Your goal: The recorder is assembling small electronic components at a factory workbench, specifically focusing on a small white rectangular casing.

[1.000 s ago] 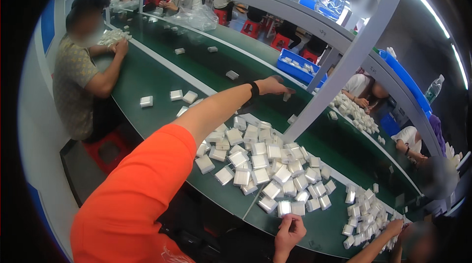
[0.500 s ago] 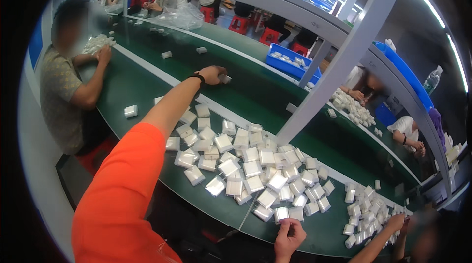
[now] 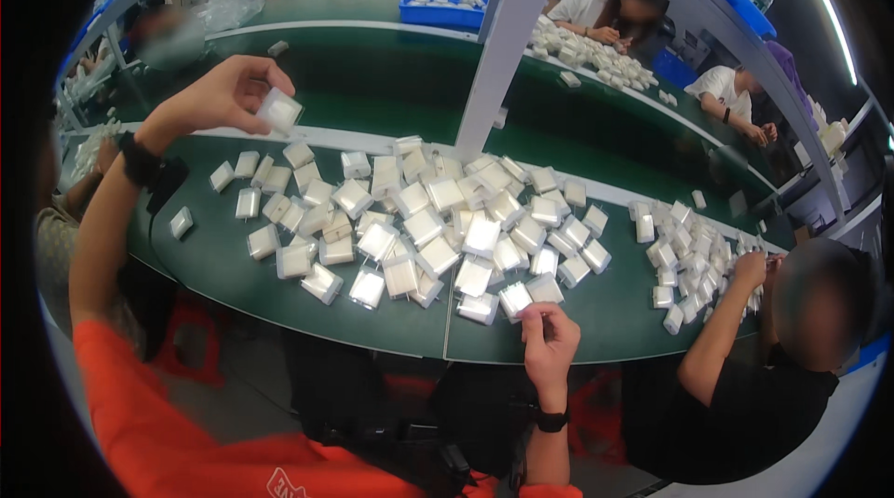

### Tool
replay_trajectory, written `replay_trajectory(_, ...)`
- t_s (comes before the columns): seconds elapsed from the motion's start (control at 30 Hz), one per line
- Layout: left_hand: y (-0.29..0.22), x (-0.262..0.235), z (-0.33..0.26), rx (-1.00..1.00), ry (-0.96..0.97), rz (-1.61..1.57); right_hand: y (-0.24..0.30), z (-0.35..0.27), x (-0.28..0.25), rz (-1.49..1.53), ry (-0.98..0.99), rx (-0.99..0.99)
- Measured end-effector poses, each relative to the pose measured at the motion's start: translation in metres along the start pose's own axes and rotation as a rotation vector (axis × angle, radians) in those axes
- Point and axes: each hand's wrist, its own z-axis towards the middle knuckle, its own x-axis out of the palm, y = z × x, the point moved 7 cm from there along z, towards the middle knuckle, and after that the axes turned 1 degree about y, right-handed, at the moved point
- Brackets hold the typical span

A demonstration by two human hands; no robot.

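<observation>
So my left hand (image 3: 216, 98) is pinching one white block (image 3: 278, 111) up above the green table's (image 3: 214, 261) far-left edge; right hand (image 3: 549, 342), fingers curled, touches the pile (image 3: 438, 228) at the near edge. Blue bin (image 3: 453, 6) holds more.

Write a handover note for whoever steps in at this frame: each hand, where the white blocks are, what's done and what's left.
Left hand: raised above the table, pinching one white block in its fingertips.
Right hand: at the table's near edge, fingers on the nearest blocks; whether it grips one cannot be told.
Pile: loose in front, mid-table; a few strays lie to its left.
Done: one block lifted out.
Left: the pile itself, seemingly unsorted.
Person at right works a separate heap.
</observation>
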Motion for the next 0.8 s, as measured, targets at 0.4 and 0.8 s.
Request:
replay_trajectory(0.4, -0.05, 0.249, -0.103, 0.128, 0.214, 0.175, -0.004, -0.005, 0.003, 0.08, -0.034, -0.027)
replay_trajectory(0.8, -0.006, 0.32, -0.087, 0.199, -0.215, -0.129, 0.054, -0.012, 0.019, -0.121, 0.024, -0.337)
